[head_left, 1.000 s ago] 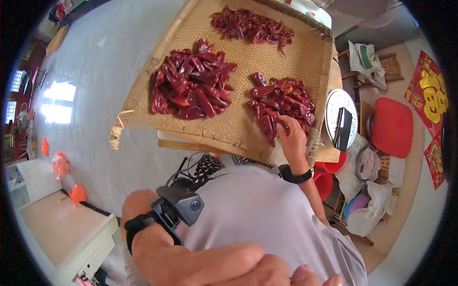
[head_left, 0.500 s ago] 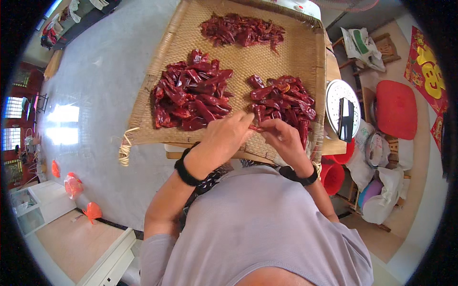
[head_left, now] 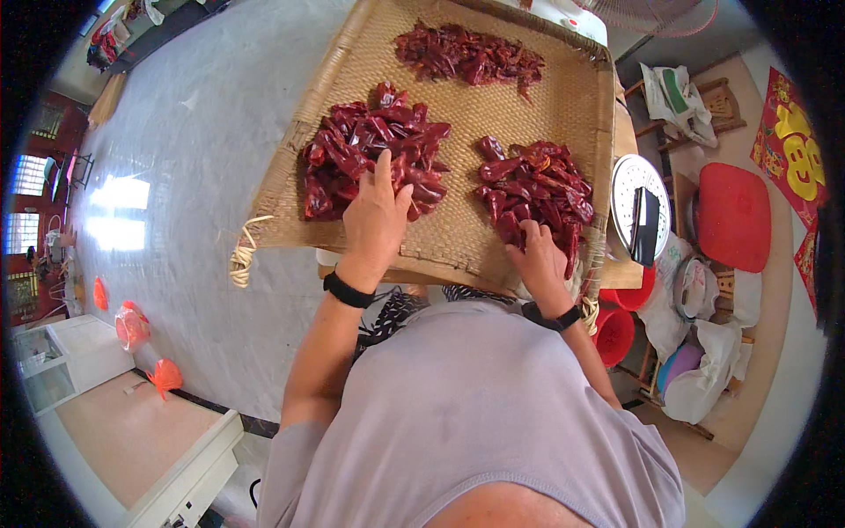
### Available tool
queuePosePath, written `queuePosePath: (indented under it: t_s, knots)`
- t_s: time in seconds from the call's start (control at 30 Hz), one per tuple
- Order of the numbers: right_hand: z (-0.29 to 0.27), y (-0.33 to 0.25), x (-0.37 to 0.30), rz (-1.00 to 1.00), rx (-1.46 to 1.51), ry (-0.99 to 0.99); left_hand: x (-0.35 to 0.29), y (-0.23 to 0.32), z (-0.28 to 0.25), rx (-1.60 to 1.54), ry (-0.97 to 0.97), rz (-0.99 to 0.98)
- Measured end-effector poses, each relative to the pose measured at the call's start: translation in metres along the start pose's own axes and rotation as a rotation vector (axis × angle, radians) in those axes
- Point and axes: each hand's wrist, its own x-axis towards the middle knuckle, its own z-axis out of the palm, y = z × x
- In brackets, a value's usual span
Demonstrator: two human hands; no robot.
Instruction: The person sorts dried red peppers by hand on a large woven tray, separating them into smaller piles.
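Note:
Over the lower right of the left heap of dried red chilies [head_left: 339,163] my left hand [head_left: 374,211] reaches in with its fingers apart, the fingertips touching the peppers. My right hand [head_left: 541,264] is at the near edge of the right heap of dried chilies [head_left: 546,189]. Its bent fingertips touch the peppers there and the thumb stands apart from them; I make out no chili held between them. Both heaps lie on a woven bamboo tray [head_left: 466,207]. A third heap of thinner, more broken chili pieces [head_left: 466,55] lies at its far end.
The tray rests on a wooden table [head_left: 623,275]. A round white perforated plate with a black phone [head_left: 645,224] lies beside the tray on the right. Red buckets [head_left: 613,334] stand below, near a red stool [head_left: 735,216]. A fan [head_left: 669,13] is at the far right.
My hands have come apart from a small chili they held together. The left moved up and left onto the left heap; the right moved to the right heap's near edge.

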Motion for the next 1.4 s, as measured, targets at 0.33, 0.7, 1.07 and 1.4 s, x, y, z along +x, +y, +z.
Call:
queuePosePath:
  t_s: [0.33, 0.7, 1.07, 1.4]
  knots:
    - [-0.014, -0.008, 0.002, 0.101, 0.265, 0.003, -0.029, 0.023, 0.015, -0.293, -0.211, 0.366]
    - [-0.016, -0.009, 0.005, -0.184, 0.552, -0.143, -0.035, 0.009, 0.026, -0.363, -0.291, 0.395]
    - [0.004, 0.018, 0.024, 0.042, -0.065, -0.023, 0.001, 0.008, 0.000, -0.344, 0.320, -0.088]
    - [-0.033, 0.016, 0.019, -0.087, 0.503, 0.026, -0.032, 0.067, 0.041, -0.404, -0.187, 0.204]
